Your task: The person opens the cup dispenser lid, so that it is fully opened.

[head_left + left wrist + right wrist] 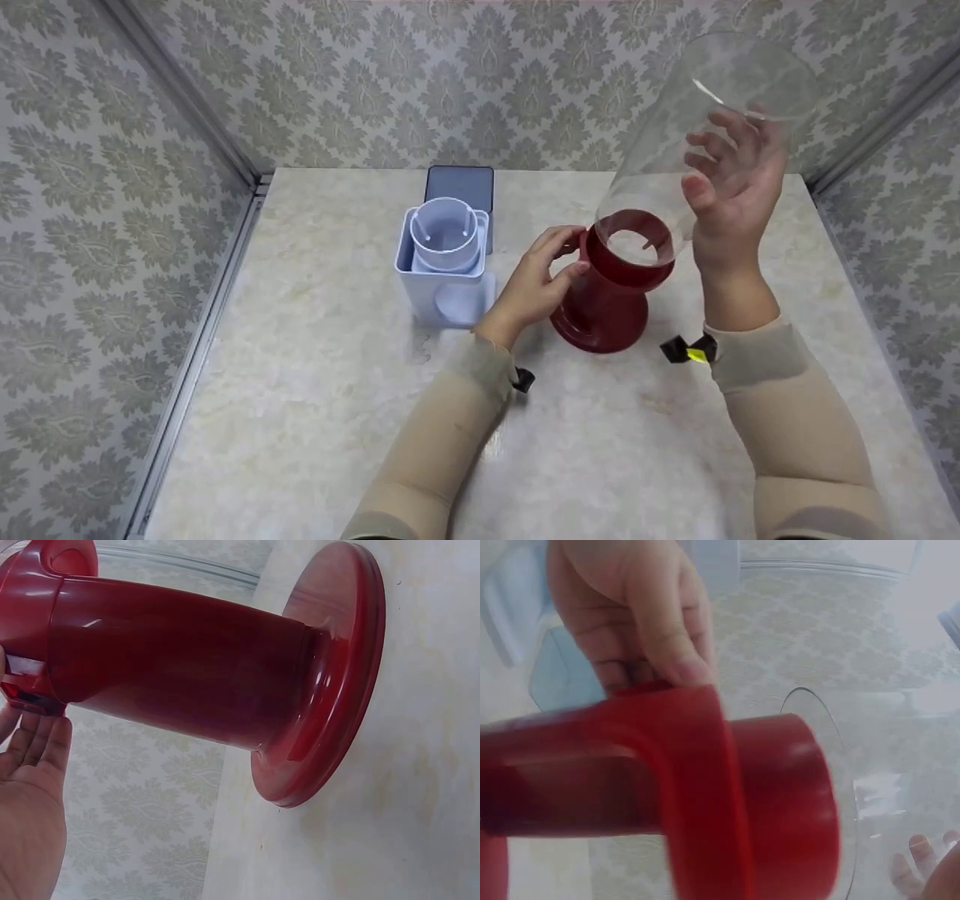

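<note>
My left hand (536, 281) grips a small housing at the upper side of a red plastic stand (600, 319) with a hollow top and a wide round foot. The foot rests on the table in the left wrist view, with the stand's column (180, 664) rising from it. At the right, my right hand (739, 180) holds a clear cylinder (652, 150), its fingers visible through the wall. The cylinder leans up and to the right, its lower end at the stand's red neck (780, 802). I cannot tell whether it is seated there.
Left of the stand are a pale blue square container (439, 300) with a round cup (445, 232) at its top and a dark blue-grey box (460, 187) behind it. Patterned walls (487, 82) enclose the pale table (315, 420) at the back and sides.
</note>
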